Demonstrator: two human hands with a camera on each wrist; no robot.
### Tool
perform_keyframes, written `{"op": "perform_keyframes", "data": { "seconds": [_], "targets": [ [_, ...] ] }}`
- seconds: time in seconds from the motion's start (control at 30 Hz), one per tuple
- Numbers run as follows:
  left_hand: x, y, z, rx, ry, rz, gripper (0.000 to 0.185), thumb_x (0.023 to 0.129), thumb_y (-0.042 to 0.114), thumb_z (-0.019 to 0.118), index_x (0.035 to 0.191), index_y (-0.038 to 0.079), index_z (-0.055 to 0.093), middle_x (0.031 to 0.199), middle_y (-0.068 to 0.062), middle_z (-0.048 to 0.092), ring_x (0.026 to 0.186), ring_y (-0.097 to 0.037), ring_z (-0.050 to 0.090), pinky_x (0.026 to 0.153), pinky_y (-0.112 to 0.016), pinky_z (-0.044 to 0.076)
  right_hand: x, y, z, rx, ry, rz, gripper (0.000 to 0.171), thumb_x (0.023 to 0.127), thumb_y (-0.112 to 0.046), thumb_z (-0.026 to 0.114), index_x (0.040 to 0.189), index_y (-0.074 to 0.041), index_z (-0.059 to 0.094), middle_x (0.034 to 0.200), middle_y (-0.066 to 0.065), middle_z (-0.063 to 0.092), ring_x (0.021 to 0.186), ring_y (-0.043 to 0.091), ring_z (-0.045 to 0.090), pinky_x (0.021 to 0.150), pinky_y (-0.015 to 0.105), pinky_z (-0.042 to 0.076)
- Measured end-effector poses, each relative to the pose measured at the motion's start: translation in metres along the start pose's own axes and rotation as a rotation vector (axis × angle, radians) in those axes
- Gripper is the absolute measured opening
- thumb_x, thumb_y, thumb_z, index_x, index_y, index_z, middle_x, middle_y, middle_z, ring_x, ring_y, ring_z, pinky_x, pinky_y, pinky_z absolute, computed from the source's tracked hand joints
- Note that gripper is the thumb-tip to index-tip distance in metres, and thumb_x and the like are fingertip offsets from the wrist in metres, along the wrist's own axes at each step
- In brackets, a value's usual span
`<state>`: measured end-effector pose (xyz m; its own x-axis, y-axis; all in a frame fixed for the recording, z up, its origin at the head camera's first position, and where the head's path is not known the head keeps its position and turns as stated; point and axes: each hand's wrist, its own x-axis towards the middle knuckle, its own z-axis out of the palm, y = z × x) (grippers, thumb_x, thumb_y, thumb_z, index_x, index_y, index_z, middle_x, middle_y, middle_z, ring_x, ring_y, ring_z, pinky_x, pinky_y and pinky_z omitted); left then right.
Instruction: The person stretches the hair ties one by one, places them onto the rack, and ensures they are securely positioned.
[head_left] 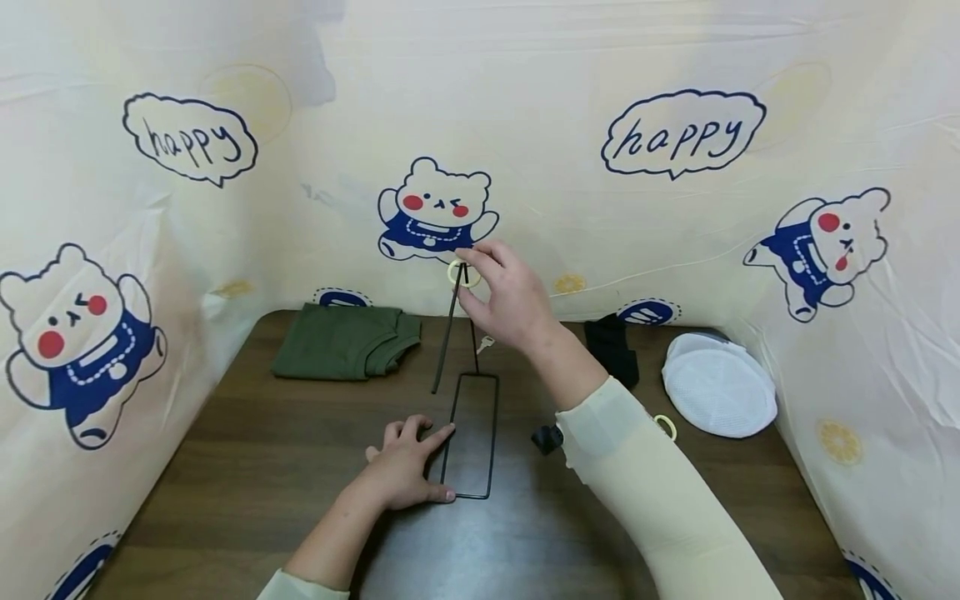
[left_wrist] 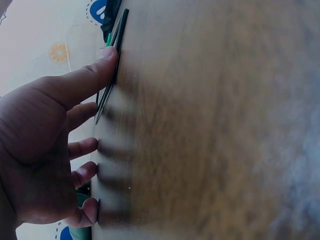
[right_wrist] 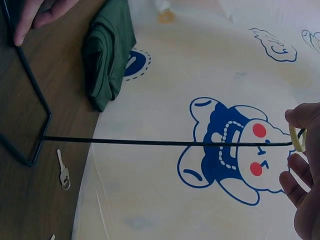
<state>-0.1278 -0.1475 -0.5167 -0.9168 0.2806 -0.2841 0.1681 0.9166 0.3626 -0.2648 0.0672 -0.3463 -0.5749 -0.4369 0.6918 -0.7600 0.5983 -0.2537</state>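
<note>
Here, ring (right_wrist: 294, 137) pinched in right grip (head_left: 512, 293)

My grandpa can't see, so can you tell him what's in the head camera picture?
A person's right hand pinches a pale yellow ring at the top of a black wire stand; the left hand touches its base on a brown table. A folded green cloth lies behind.

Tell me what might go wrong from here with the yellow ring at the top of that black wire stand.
The ring might slip: the right hand pinches it at the fingertips, beside the thin wire's bend.

The black wire stand might tip or slide if the ring tugs on it, since its base is only a slim frame, with the left hand touching one side.
</note>
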Motion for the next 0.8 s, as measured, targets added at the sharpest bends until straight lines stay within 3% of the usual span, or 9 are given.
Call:
{"op": "perform_keyframes", "data": {
  "seconds": [0.1, 0.27, 0.53, 0.8],
  "targets": [
    [0.002, 0.0, -0.001, 0.005, -0.004, 0.003, 0.101, 0.073, 0.066, 0.086, 0.16, 0.041, 0.04, 0.161, -0.006, 0.031, 0.142, -0.042, 0.025, 0.088, -0.065, 0.037, -0.008, 0.001, -0.008, 0.028, 0.018, 0.001, 0.047, 0.094, -0.023, 0.077, 0.137, -0.009, 0.066, 0.131, 0.01, 0.061, 0.115, 0.022, 0.062, 0.098, 0.033, 0.054],
    [0.003, -0.002, 0.001, -0.003, -0.005, 0.0, 0.102, 0.073, 0.066, 0.086, 0.161, 0.042, 0.038, 0.161, -0.006, 0.03, 0.143, -0.042, 0.024, 0.09, -0.067, 0.036, -0.036, 0.002, -0.028, 0.08, 0.068, -0.014, 0.049, 0.091, -0.021, 0.08, 0.136, -0.006, 0.066, 0.131, 0.012, 0.061, 0.104, 0.022, 0.063, 0.089, 0.035, 0.056],
    [0.001, -0.002, 0.0, -0.015, 0.013, 0.002, 0.102, 0.073, 0.063, 0.087, 0.16, 0.04, 0.04, 0.161, -0.006, 0.031, 0.144, -0.042, 0.023, 0.09, -0.067, 0.036, -0.104, 0.015, -0.051, 0.078, 0.133, -0.005, 0.049, 0.085, -0.018, 0.085, 0.13, -0.006, 0.069, 0.121, 0.012, 0.065, 0.095, 0.021, 0.065, 0.083, 0.037, 0.055],
    [0.001, -0.001, 0.0, -0.008, 0.009, 0.004, 0.101, 0.074, 0.063, 0.086, 0.16, 0.039, 0.039, 0.161, -0.006, 0.03, 0.143, -0.041, 0.024, 0.09, -0.068, 0.036, -0.179, 0.036, -0.064, 0.034, 0.093, 0.105, 0.052, 0.081, -0.015, 0.086, 0.129, -0.007, 0.07, 0.119, 0.011, 0.066, 0.092, 0.023, 0.064, 0.077, 0.027, 0.051]
  ]
}}
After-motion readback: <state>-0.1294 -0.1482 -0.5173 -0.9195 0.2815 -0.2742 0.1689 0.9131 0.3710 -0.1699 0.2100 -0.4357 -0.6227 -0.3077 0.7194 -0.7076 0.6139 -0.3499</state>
